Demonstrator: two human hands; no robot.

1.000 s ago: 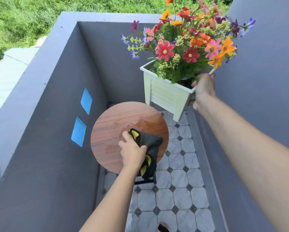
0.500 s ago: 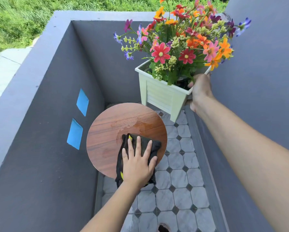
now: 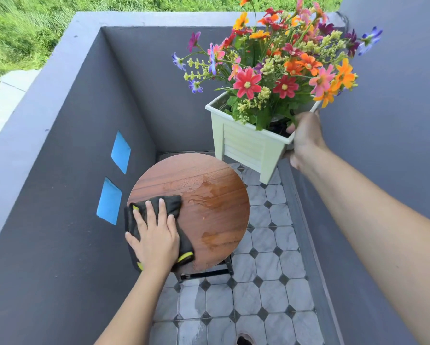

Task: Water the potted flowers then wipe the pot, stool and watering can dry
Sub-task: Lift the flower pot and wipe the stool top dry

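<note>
1. A person looks down into a narrow, grey-walled corner with a tiled floor (image 3: pixel 266 267). A round wooden stool (image 3: pixel 209 220) stands on the tiles.
2. The left hand (image 3: pixel 156 235) lies flat on a black cloth (image 3: pixel 174 202) with yellow trim. The fingers are straight and slightly spread, and the palm presses the cloth down on the near left part of the stool top.
3. The cloth lies almost wholly under this hand. Its far corner shows beyond the fingertips, and its left side hangs over the stool's left edge.
4. Water (image 3: pixel 214 192) glistens on the wood just right of the cloth, toward the far right edge. A smaller wet patch (image 3: pixel 216 239) lies near the right edge.
5. The right hand (image 3: pixel 306 143) holds a pale square pot (image 3: pixel 244 148) up in the air, off the stool, above its far right edge. The hand grips the pot's right rim, with the thumb over the lip and the fingers curled underneath.
6. The pot hangs to the left of that hand, slightly tilted, its feet off the tiles.
7. Bright flowers (image 3: pixel 247 82) in red, orange, pink and purple fill the pot.
8. Two blue squares (image 3: pixel 120 151) mark the left wall (image 3: pixel 59 195).
</note>
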